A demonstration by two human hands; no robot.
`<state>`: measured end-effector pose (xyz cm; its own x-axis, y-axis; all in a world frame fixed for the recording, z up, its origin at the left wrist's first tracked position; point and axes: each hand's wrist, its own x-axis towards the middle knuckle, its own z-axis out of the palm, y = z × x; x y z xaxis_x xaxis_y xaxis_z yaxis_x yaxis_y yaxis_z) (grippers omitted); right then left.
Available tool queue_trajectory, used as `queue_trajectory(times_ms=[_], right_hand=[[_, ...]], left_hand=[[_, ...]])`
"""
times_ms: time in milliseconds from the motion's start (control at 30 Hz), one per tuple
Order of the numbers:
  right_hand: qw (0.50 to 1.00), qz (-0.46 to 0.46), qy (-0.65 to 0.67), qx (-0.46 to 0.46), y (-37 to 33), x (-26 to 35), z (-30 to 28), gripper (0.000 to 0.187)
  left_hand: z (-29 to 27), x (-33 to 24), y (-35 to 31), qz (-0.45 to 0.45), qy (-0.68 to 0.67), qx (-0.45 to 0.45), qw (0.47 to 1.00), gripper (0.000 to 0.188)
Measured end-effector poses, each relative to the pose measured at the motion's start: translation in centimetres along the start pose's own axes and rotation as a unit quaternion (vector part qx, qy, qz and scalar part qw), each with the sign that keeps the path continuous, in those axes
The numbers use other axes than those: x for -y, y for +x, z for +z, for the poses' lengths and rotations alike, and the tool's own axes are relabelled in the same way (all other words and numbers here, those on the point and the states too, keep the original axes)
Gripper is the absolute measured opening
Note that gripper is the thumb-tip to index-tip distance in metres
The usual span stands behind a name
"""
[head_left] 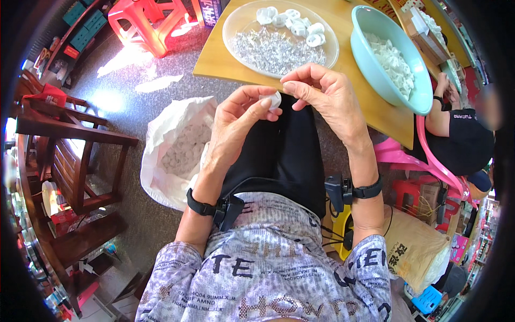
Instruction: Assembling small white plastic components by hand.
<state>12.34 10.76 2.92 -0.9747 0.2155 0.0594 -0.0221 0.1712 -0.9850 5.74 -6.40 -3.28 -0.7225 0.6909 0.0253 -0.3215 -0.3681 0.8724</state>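
Observation:
Between the thumb and fingers of my left hand (236,118) is a small round white plastic piece (276,100), held in front of the table edge. Close beside it, the thumb and forefinger of my right hand (331,99) are pinched together; whatever lies between them is too small to name. Just beyond both hands, a shallow oval tray (236,24) on the wooden table (214,60) bears a heap of small shiny clear parts (273,51) and several white plastic rings (315,38).
Right of the tray stands a light teal basin (370,80) of white pieces (391,61). By my left forearm, a white sack (153,161) on the floor contains small round pieces. A red stool (150,27) and wooden chair (75,131) stand left. Another person (456,129) sits at right.

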Motion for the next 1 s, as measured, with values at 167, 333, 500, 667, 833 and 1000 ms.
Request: queue_trajectory(times_ms=[167, 333, 500, 667, 833, 1000], right_hand=[[1.000, -0.007, 0.010, -0.011, -1.2, -0.3, 0.8, 0.015], [0.999, -0.004, -0.031, -0.026, -1.8, -0.2, 1.0, 0.016], [0.998, -0.018, -0.056, -0.031, -2.3, -0.3, 1.3, 0.016], [0.988, -0.086, -0.110, -0.063, -3.1, 0.1, 2.1, 0.011], [0.978, -0.124, -0.123, -0.115, -3.2, -1.2, 2.5, 0.008], [0.967, -0.150, -0.109, -0.172, -3.4, -1.5, 2.8, 0.007]], left_hand=[[0.5, -0.2, -0.2, 0.013, 0.019, -0.010, 1.000, 0.025], [1.0, 0.0, -0.2, 0.022, 0.041, -0.013, 0.999, 0.024], [0.9, 0.3, -0.3, 0.030, 0.078, -0.033, 0.996, 0.022], [0.6, 0.3, -0.2, -0.019, 0.018, -0.032, 0.999, 0.018], [0.2, 0.6, 0.1, -0.041, -0.071, 0.015, 0.997, 0.018], [0.3, 0.6, -0.1, -0.042, -0.046, 0.026, 0.998, 0.022]])
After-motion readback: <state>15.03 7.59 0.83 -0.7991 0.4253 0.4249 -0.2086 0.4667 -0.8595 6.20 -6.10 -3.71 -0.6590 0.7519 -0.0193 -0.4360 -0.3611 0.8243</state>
